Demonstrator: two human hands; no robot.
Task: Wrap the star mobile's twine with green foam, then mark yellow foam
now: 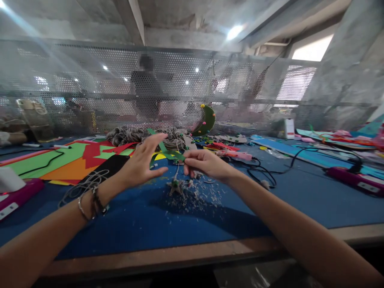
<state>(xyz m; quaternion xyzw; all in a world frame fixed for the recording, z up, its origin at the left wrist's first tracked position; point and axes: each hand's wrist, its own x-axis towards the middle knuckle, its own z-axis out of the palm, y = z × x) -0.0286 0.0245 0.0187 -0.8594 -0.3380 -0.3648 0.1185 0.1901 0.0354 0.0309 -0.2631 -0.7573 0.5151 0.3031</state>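
1. With the right grip [207,163], pinches one end of a narrow green strip [167,152] between thumb and fingertips, with the remaining fingers curled underneath.
2. With the left grip [144,158], appears to hold nothing: stands spread, with thumb well apart from fingers and the gap facing the strip.
3. As for the strip, lies between both grips and appears to hang above the blue desk [120,236]. From the right fingertips, runs leftward and somewhat away from the body.
4. Along its long axis, points toward the left fingertips and seems to pass behind them. Cannot tell whether it links with the green bit showing beyond those fingers.
5. Counts the right grip as nearer, being in contact; places the left just beside the free length. Cannot tell whether left fingertips touch it.
6. Judging by this layout, hinges on the line from one grip to the other, with the strip lying roughly along it.
7. Note, nearer the body and below the strip, a small grey star [176,188] on the desk, with pale scraps [202,196] scattered mostly to its right.
8. Beyond the strip, note bundled grey cord [126,136] and a green crescent [208,121].
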